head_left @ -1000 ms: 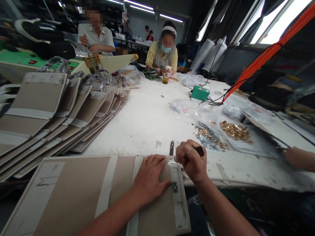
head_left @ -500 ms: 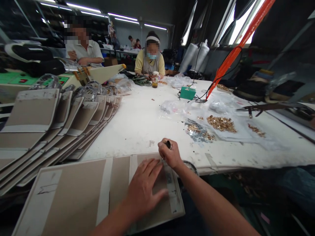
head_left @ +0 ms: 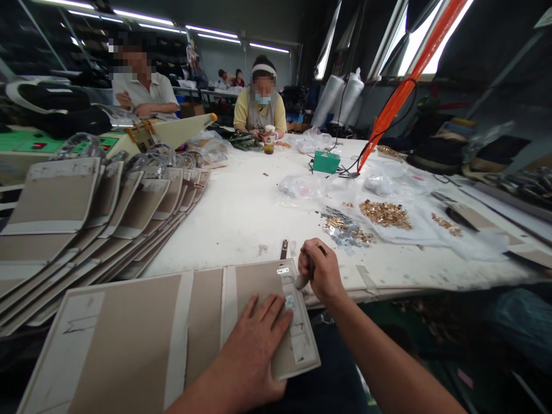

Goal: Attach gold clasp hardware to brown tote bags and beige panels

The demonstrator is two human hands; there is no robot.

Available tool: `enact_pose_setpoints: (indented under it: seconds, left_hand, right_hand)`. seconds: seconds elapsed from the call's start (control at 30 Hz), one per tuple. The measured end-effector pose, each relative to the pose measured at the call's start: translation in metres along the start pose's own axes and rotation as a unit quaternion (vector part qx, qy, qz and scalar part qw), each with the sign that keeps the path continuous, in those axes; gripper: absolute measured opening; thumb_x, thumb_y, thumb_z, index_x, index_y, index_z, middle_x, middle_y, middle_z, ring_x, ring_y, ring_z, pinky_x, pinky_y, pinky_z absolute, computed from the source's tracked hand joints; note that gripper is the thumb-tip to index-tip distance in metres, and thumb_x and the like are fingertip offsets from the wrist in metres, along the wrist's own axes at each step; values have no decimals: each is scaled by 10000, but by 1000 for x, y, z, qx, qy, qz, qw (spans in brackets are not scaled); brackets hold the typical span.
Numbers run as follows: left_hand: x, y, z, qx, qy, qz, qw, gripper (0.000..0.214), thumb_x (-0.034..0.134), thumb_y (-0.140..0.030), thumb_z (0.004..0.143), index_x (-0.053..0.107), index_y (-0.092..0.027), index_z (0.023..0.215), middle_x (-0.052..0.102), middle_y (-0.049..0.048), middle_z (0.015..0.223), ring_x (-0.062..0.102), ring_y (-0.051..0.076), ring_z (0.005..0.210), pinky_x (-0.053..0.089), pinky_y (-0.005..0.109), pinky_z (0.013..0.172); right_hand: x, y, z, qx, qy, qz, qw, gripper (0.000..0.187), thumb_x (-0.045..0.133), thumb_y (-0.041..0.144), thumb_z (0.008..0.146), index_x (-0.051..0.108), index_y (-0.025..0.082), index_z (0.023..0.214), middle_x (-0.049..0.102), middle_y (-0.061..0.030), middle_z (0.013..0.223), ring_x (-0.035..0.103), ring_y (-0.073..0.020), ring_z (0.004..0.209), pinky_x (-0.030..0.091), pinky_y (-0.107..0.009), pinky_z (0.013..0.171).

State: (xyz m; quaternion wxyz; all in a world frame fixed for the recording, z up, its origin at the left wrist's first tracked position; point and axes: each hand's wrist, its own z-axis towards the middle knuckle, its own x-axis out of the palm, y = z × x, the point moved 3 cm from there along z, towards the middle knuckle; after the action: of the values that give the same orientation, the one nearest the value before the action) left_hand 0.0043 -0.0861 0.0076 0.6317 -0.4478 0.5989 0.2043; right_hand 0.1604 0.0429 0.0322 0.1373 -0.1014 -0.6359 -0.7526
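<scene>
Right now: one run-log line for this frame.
left hand: flat on beige panel | right hand: shut on small tool, tip at panel's right strip | table: white | nearby: brass fittings

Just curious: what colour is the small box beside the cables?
The small box is teal green; head view shows it best.

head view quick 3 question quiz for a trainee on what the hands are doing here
1. True or false: the left hand lies flat on the tan panel.
2. The small tool is gripped by: A) the left hand B) the right hand C) nobody.
3. Fill the gap: the fanned stack of panels lies on the person's ____ side.
Key: 1 true; 2 B; 3 left.
</scene>
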Motion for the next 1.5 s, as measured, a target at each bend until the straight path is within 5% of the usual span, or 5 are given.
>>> enact_pose_setpoints:
  seconds: [0.33,0.77,1.03,1.2,1.5]
  left_hand:
    - [11,1,3,-3,2,6,1000,1084,796,-353,622,335,-220,1594,238,161,1699,179,386,1572,23,652,1275]
    - [18,4,2,12,-3,3,1000,1080,780,-403,678,274,-224,1615,222,147,1707,151,367,1581,-8,640,1280]
    - [18,3,1,21,-21,7,1000,1041,794,-429,668,353,-195,1581,257,186,1689,185,387,1570,2,643,1277]
    - [15,3,2,28,-19,0,999,1040,806,-451,657,377,-185,1567,269,195,1682,204,392,1564,14,638,1279]
    - [10,0,-1,21,-42,-14,999,1041,816,-388,616,391,-208,1550,335,176,1657,228,385,1556,58,614,1290]
  right_hand:
    - [0,-6,-27,39,15,76,996,410,689,460,931,509,209,661,464,65,524,387,-81,422,287,-220,403]
    - [-3,-20,-53,1,45,-38,998,443,652,498,926,484,239,608,477,30,521,416,-126,469,324,-274,447]
    - [-10,-12,-33,44,-31,150,987,397,597,436,927,451,226,623,357,81,492,305,-82,374,242,-244,391]
    - [-13,-14,-37,43,-63,171,982,392,585,449,918,431,228,632,331,85,497,283,-81,376,245,-241,390]
    - [22,-5,-46,8,80,-69,994,435,603,422,975,486,218,608,465,50,492,386,-99,432,291,-258,441]
